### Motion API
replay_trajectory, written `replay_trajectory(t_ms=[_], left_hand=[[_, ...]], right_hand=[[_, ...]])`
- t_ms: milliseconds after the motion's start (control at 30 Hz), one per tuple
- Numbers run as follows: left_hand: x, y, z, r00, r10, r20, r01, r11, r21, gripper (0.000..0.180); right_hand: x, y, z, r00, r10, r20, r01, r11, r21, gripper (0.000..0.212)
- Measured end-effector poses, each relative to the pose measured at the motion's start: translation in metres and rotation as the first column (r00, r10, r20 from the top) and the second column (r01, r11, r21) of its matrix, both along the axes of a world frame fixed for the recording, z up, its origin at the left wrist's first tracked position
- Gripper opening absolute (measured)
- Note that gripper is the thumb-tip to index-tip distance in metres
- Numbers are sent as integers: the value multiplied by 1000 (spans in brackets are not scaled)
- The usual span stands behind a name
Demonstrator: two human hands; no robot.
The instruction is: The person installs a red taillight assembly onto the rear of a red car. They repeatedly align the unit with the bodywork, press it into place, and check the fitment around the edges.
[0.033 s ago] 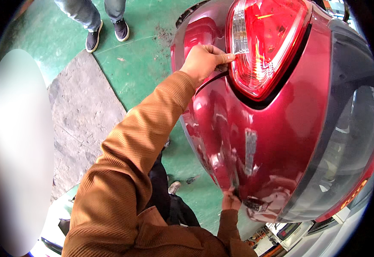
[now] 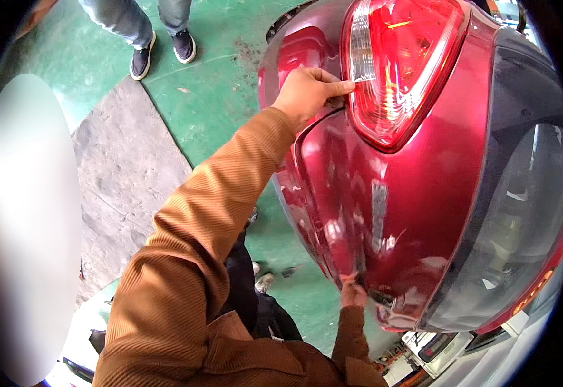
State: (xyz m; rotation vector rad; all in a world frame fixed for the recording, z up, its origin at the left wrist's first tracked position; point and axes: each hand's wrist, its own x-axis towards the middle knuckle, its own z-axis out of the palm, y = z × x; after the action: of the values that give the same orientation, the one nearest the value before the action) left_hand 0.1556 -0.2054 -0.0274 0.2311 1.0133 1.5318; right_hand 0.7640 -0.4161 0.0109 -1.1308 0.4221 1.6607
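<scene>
A dark red car tailgate [image 2: 423,200] fills the right half of the view, with a red and clear tail light [image 2: 404,71] above it. My left hand [image 2: 307,97] is closed at the light's lower left edge, its thumb against the lens and its other fingers curled partly out of sight. Lower down, my right hand [image 2: 353,295] has its fingers closed at the tailgate's edge; part of its grip is hidden. Only a thin seam runs between the light and the tailgate.
A person in jeans and dark shoes [image 2: 141,61] stands at the upper left on the green floor [image 2: 217,71]. A worn grey mat [image 2: 126,174] lies at left. The car's dark rear window [image 2: 520,193] curves along the right. Equipment [image 2: 436,351] shows at the lower right.
The tailgate has moved up toward the tail light, and the dark gap between them has closed to a seam. My right hand has moved up with it; my left hand has stayed put.
</scene>
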Motion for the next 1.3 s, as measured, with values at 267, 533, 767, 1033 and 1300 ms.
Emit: replay_trajectory(t_ms=[267,533,767,1033,1300], left_hand=[[1,3,-2,1000,-3,4,3,1000,15,22],[1,1,-11,999,10,36,-11,999,41,18],[6,1,-2,998,48,46,-49,999,4,17],[4,-3,7,993,48,109,-48,999,-3,16],[9,-4,3,965,103,241,-116,992,41,20]], right_hand=[[19,-1,-22,968,50,246,-69,995,66,40],[-10,0,-14,914,31,405,-57,997,52,61],[-23,-2,-7,905,126,406,-167,984,68,56],[-37,5,-2,903,28,429,2,998,-68,51],[-46,6,3,921,40,387,-14,997,-70,37]])
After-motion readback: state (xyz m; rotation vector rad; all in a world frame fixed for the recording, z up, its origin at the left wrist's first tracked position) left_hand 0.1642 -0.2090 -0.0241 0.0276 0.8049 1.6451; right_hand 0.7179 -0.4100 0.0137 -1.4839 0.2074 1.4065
